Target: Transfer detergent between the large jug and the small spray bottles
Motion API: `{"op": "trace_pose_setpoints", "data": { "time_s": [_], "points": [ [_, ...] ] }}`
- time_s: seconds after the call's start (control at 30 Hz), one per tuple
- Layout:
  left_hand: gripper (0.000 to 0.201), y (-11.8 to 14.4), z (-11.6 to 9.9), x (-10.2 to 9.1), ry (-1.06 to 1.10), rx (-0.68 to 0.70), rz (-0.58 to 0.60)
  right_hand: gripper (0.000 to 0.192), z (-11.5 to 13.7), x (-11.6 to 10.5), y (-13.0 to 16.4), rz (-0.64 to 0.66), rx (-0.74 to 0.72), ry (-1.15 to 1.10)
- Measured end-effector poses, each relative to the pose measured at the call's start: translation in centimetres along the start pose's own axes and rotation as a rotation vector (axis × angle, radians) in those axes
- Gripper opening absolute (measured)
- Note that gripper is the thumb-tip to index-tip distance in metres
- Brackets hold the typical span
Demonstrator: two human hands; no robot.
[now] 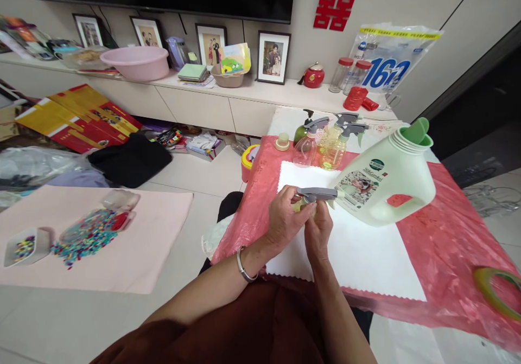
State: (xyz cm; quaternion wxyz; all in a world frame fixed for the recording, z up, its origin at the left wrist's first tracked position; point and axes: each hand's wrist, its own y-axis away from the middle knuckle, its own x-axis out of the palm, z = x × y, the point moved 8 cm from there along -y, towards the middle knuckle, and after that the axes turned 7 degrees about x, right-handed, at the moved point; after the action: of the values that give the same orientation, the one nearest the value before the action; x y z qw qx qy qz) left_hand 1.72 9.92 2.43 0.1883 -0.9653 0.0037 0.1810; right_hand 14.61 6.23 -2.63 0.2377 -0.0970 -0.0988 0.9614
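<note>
Above a white sheet (366, 261), both hands close round a small spray bottle, its grey trigger head (319, 193) showing above the fingers. My left hand (287, 217) grips near the collar under that head. My right hand (319, 227) wraps the yellowish body, most of which is hidden. Just to the right stands a large pale green jug (394, 179), tilted in the view, with a green scoop-like piece (417, 132) in its mouth. Behind the hands are a pink spray bottle (306, 149), a yellow spray bottle (334, 152) and a dark green pump bottle (300, 134).
Red plastic (451, 217) covers the table, with a tape roll (494, 293) at its right edge and a small round cap (282, 141) at the back left. Left, a pink-covered surface (163, 217) carries scattered colourful beads (85, 247) and a white container (38, 244).
</note>
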Motion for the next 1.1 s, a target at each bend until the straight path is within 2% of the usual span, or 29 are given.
{"op": "trace_pose_setpoints", "data": {
  "time_s": [0.13, 0.23, 0.43, 0.57, 0.73, 0.83, 0.93, 1.1],
  "points": [
    [0.018, 0.0, 0.2, 0.0, 0.035, 0.022, 0.006, 0.039, 1.2, -0.2, 0.0, 0.077, -0.015, -0.001],
    [0.018, 0.0, 0.3, 0.0, 0.056, 0.037, 0.007, 0.038, 1.2, -0.2, 0.0, 0.115, 0.006, -0.012],
    [0.011, 0.3, -0.5, -0.3, 0.002, 0.149, -0.005, 0.037, 0.6, -0.2, 0.1, 0.091, 0.023, -0.023],
    [0.008, 0.7, -1.0, -0.5, -0.063, 0.214, -0.019, 0.038, 0.4, -0.4, 0.2, 0.028, 0.024, -0.024],
    [0.02, 0.8, -1.3, -0.4, -0.164, 0.209, -0.026, 0.04, -0.6, -0.5, 0.5, -0.06, 0.052, -0.06],
    [0.029, 0.5, -1.4, -0.2, -0.155, 0.175, -0.027, 0.039, -1.2, -0.3, 0.6, -0.089, 0.078, -0.069],
    [0.027, 0.3, -1.3, 0.0, -0.153, 0.127, -0.024, 0.038, -1.4, -0.3, 0.6, -0.121, 0.091, -0.061],
    [0.023, 0.1, -1.2, 0.0, -0.189, 0.137, -0.013, 0.032, 0.0, -0.2, 0.6, -0.061, 0.042, -0.055]
  ]
}}
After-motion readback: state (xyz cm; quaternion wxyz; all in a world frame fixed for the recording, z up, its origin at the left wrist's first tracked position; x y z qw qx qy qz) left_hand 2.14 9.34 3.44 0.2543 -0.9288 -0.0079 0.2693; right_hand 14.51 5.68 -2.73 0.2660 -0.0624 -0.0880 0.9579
